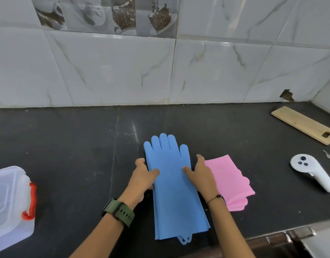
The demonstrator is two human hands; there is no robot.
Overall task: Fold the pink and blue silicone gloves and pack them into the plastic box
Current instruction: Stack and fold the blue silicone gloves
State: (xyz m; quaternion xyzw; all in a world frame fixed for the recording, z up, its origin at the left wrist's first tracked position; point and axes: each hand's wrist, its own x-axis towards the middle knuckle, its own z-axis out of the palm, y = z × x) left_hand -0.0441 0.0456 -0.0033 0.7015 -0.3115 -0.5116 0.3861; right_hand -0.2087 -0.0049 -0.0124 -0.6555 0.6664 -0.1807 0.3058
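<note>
The blue silicone gloves (171, 183) lie flat and stacked on the dark counter, fingers pointing at the wall, cuffs at the near edge. My left hand (143, 175) holds their left edge, thumb on top and fingers tucked under. My right hand (201, 174) holds the right edge the same way. The pink gloves (229, 181) lie folded just right of my right hand, partly hidden by it. The clear plastic box (9, 203) with a red latch stands at the far left edge, cut off by the frame.
A wooden cutting board (303, 124) lies at the back right by the tiled wall. A white handheld controller (313, 172) rests on the right. A steel sink rim (318, 241) shows at the bottom right corner.
</note>
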